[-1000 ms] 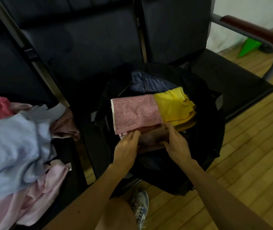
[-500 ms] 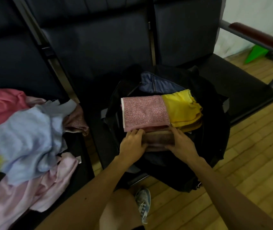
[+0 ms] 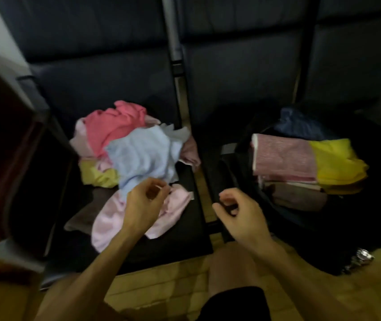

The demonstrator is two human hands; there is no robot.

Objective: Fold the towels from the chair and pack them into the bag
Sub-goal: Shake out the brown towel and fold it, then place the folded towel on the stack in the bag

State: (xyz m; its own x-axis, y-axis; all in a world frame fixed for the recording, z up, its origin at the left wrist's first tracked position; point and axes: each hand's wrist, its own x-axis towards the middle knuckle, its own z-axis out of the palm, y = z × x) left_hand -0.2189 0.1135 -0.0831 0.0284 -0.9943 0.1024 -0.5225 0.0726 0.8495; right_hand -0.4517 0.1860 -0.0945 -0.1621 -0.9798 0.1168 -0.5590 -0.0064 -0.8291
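A heap of unfolded towels lies on the black chair seat (image 3: 180, 242): a coral pink one (image 3: 115, 123), a light blue one (image 3: 143, 156), a pale pink one (image 3: 115, 218), a mustard one (image 3: 96, 174) and a brown one (image 3: 85, 216). The open black bag (image 3: 358, 228) at the right holds folded towels: a speckled pink one (image 3: 282, 156), a yellow one (image 3: 337, 161), a brown one (image 3: 300, 195) and a dark blue one (image 3: 300, 123). My left hand (image 3: 143, 205) hovers over the pale pink towel, fingers loosely curled and empty. My right hand (image 3: 238, 212) hangs between chair and bag, also loosely curled and empty.
A dark red wooden armrest (image 3: 1, 147) juts in at the left. Dark padded chair backs (image 3: 231, 66) fill the rear. Wooden floor (image 3: 161, 288) and my knee (image 3: 228, 269) show below. A shoe (image 3: 358, 258) peeks out beside the bag.
Both hands have left the brown towel in the bag and moved left toward the heap on the chair. The view has swung left, so the bag now sits at the right.
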